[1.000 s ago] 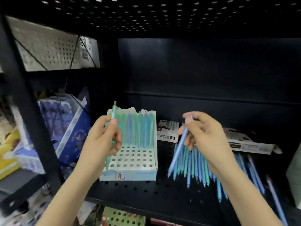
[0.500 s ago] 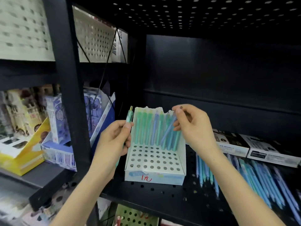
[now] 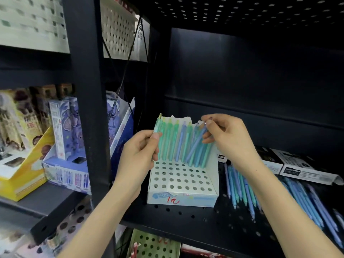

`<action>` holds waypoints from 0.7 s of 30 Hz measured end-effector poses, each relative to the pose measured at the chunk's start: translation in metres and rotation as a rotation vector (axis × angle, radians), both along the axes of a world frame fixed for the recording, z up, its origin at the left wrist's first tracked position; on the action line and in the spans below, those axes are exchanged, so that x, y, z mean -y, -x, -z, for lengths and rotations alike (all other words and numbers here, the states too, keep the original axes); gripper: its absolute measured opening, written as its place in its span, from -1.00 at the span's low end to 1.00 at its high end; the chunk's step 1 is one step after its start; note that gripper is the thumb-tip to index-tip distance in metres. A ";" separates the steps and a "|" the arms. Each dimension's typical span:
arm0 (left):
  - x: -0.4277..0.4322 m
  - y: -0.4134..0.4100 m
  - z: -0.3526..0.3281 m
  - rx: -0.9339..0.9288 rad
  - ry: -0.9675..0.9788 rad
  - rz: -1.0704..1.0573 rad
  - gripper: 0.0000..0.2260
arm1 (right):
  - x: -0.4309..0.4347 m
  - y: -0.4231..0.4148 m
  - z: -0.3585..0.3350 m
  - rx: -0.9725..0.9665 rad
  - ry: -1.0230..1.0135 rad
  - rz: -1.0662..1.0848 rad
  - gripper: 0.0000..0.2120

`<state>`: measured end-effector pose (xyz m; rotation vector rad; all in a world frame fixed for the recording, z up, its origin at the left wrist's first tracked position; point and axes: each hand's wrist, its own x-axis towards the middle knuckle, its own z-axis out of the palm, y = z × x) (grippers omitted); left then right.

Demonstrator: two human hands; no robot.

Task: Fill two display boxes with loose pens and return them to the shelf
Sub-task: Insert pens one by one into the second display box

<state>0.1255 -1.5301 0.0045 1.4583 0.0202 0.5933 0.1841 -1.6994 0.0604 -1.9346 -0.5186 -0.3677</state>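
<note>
Filling the first box (image 3: 183, 180) on the shelf (image 3: 186, 218): right hand (image 3: 228, 135) pinches a blue pen (image 3: 196, 144) slanted over the back row; left hand (image 3: 137, 155) grips a green pen (image 3: 158, 125). Next, seat the tip in a free hole.

White holed display box (image 3: 183, 180), teal and blue pens (image 3: 188, 146), black shelf (image 3: 186, 220)

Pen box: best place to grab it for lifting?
Likely the box by its side walls, low near the front, coming from the front: pens stand in the back row, its back edge looks torn, and the front holes are empty.
</note>
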 end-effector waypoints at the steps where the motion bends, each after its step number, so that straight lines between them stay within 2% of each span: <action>1: 0.000 0.000 0.000 -0.002 -0.006 0.001 -0.87 | 0.000 0.000 0.000 -0.004 -0.002 -0.001 -0.81; 9: -0.001 -0.001 0.003 -0.009 -0.020 0.016 -0.88 | -0.009 -0.003 0.002 -0.026 0.071 -0.008 -0.81; 13: -0.002 -0.002 0.005 -0.014 -0.020 0.018 -0.88 | -0.014 -0.008 0.002 -0.029 0.081 0.060 -0.92; 18: -0.003 -0.004 0.007 -0.002 -0.029 0.024 -0.87 | -0.019 -0.017 -0.004 0.195 0.370 0.287 -0.93; 21: -0.003 -0.005 0.009 0.001 -0.055 0.018 -0.87 | -0.020 -0.025 -0.003 0.186 0.503 0.320 -0.92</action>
